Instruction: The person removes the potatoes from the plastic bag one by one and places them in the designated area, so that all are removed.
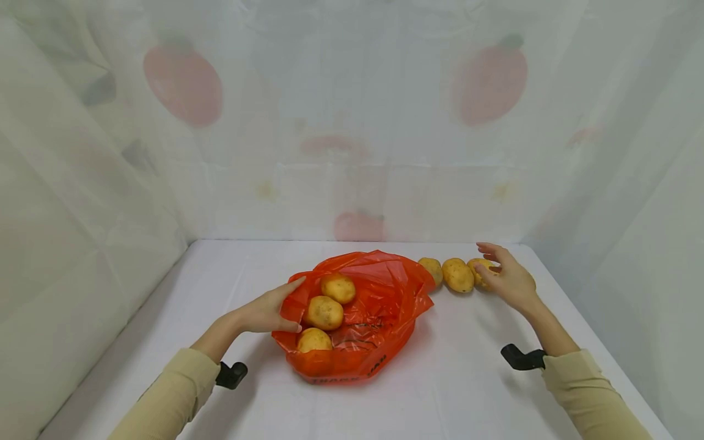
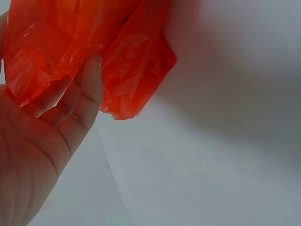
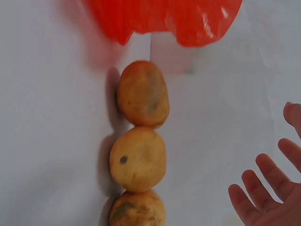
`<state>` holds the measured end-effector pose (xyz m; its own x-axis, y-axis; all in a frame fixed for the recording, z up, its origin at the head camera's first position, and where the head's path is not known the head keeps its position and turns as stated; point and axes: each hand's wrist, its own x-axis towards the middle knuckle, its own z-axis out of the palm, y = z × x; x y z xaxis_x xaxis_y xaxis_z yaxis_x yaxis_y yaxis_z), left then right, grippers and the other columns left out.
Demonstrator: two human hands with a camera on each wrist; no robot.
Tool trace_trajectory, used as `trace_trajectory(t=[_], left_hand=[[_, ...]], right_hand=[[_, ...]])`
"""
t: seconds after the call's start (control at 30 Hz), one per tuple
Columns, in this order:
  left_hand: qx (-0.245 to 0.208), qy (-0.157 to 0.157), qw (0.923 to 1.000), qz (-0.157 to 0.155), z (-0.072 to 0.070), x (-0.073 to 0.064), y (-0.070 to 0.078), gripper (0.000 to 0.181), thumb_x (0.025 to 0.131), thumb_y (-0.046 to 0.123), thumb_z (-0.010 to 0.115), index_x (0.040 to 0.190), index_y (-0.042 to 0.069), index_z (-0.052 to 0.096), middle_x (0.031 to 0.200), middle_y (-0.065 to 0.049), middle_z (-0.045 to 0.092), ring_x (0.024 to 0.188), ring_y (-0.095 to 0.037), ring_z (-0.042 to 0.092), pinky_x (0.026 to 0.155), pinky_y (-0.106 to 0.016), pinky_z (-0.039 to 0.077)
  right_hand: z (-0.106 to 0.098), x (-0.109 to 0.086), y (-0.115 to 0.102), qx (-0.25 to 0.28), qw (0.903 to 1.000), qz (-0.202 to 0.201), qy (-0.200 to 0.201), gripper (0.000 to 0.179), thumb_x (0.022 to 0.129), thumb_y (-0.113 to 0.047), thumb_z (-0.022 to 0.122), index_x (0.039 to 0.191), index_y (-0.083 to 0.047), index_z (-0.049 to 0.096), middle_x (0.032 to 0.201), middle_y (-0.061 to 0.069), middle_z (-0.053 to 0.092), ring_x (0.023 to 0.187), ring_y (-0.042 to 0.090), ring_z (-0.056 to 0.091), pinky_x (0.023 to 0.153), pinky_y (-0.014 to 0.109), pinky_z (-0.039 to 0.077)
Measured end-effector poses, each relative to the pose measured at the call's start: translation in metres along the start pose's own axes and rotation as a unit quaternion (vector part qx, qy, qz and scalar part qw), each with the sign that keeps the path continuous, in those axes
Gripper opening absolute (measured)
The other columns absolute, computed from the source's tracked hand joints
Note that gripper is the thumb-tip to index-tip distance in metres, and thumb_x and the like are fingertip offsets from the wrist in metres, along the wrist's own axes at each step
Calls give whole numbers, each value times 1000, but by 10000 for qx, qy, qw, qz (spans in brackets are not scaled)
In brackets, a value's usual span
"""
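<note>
A red plastic bag (image 1: 379,305) lies with its mouth spread wide, and several potatoes (image 1: 326,313) sit inside toward its left side. My left hand (image 1: 269,310) rests on the bag's left rim, thumb and fingers spread apart. In the left wrist view, the fingers (image 2: 77,110) lie against the red plastic and part of the bag hides some of them. To the right of the bag, three potatoes (image 1: 458,275) stand in a row. My right hand (image 1: 513,281) hovers by the rightmost potato (image 1: 478,272), fingers apart and holding nothing; the right wrist view shows a gap between them.
A white table (image 1: 440,391) carries everything. Pale curtains with fruit prints (image 1: 352,122) hang behind it and at both sides. Black wrist mounts (image 1: 522,357) stick out at the cuffs of both sleeves.
</note>
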<state>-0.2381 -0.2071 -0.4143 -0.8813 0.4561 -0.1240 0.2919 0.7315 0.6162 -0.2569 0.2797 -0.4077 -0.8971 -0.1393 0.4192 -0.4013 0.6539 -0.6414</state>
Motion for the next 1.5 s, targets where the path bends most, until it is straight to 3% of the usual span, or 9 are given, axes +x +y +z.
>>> trace_trajectory(t=[0.17, 0.57, 0.83, 1.23, 1.5], left_hand=[[-5, -5, 10000, 33, 0, 0, 1, 95, 75, 27, 75, 148, 15, 17, 148, -12, 28, 133, -33, 30, 103, -54, 33], [6, -14, 10000, 80, -1, -1, 1, 94, 75, 27, 75, 148, 15, 17, 148, -11, 28, 132, -33, 30, 102, -53, 34], [36, 13, 10000, 25, -2, -3, 2, 95, 74, 27, 75, 148, 15, 17, 148, -12, 27, 133, -34, 28, 103, -54, 32], [53, -1, 10000, -15, -3, -3, 2, 95, 75, 28, 75, 149, 16, 17, 148, -11, 27, 133, -34, 29, 102, -54, 34], [47, 12, 10000, -69, -3, -4, 2, 95, 74, 27, 76, 149, 17, 17, 148, -10, 27, 133, -33, 29, 102, -54, 33]], right_hand=[[4, 2, -19, 457, 9978, -194, -450, 55, 90, -20, 60, 136, -1, 37, 132, 23, 43, 119, 40, 43, 95, 56, 39], [14, 5, -61, 625, 9918, -692, -870, 53, 87, -18, 64, 135, -10, 41, 131, 13, 48, 116, 31, 49, 94, 51, 43], [28, 8, -86, 629, 9840, -1041, -1302, 53, 87, -21, 64, 134, -11, 42, 131, 11, 49, 114, 32, 51, 91, 48, 46], [48, 8, -113, 719, 9670, -1366, -2027, 52, 85, -20, 67, 132, -17, 45, 125, 4, 53, 107, 22, 57, 84, 36, 52], [62, 6, -124, 819, 9536, -1509, -2472, 50, 86, -18, 65, 132, -17, 45, 123, 3, 53, 106, 19, 57, 84, 37, 52]])
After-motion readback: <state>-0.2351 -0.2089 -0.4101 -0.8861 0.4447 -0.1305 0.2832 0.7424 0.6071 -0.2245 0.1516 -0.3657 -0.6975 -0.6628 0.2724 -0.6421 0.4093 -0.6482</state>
